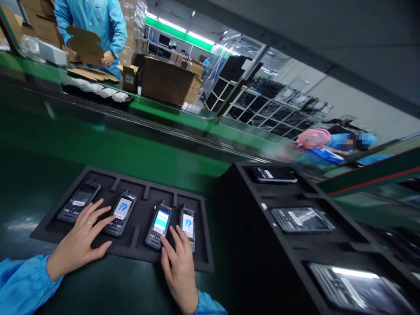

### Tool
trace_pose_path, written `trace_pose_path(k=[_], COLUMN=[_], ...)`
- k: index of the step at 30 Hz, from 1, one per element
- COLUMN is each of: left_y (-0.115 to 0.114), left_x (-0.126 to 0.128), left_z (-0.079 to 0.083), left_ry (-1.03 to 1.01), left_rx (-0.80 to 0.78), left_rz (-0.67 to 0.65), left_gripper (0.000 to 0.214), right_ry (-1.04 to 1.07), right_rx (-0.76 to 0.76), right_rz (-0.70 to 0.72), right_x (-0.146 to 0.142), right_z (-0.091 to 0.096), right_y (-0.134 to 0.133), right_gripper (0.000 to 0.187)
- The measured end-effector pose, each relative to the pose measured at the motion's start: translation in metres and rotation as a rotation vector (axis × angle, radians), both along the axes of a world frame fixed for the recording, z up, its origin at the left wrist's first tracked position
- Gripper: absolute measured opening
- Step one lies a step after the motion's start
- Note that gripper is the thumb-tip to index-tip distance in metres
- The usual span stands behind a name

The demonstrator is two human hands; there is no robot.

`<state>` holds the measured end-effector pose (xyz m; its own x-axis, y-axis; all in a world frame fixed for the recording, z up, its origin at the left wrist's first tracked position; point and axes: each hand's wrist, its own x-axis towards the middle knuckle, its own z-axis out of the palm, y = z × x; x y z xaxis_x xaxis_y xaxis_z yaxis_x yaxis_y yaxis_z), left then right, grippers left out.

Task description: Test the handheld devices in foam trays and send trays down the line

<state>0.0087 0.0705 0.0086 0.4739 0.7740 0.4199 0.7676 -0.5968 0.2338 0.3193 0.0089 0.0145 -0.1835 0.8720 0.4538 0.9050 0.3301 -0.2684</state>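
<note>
Several rugged handsets with stub antennas lie in a black foam tray (141, 254). My left hand (80, 236) is open, its fingers spread over the two left handsets. One fingertip rests at the lower part of the handset with a blue logo (123, 208); the far-left handset (80, 199) has a dark screen. My right hand (180, 267) is open too, with a fingertip at the keys of the handset with a blue and white screen (162, 219). Its other fingers reach over the far-right handset (188, 221), whose screen shows the same logo.
A tall stack of black foam trays (243, 210) holding more handsets stands at the right. Across the green bench, a person in blue (92, 22) handles cardboard beside a brown box (166, 81). Another person (341, 142) bends near a pink fan (313, 138).
</note>
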Motion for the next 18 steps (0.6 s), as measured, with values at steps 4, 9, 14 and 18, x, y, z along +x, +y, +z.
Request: trace_pose_path(k=[4,9,14,18], left_y=[0.0013,0.0012,0.0015,0.001], left_x=[-0.0007,0.0,-0.0005,-0.0013], left_z=[-0.0005,0.0007,-0.0003,0.0002], left_ry=[-0.028,-0.033,0.003,0.005], left_rx=[0.005,0.015,0.014,0.007], left_rz=[-0.002,-0.005,-0.004,-0.001], left_gripper=[0.052,0.051,0.051,0.051], right_ry=[0.025,0.025,0.017,-0.001], right_rx=[-0.018,-0.025,-0.033,-0.049], right_rz=[0.011,0.027,0.029,0.021], right_x=[-0.0006,0.0002,0.0002,-0.0002], right_z=[0.0013,0.0018,0.0013,0.0008], right_y=[0.0,0.0004,-0.0004,-0.0007], right_gripper=[0.039,0.038,0.039,0.039])
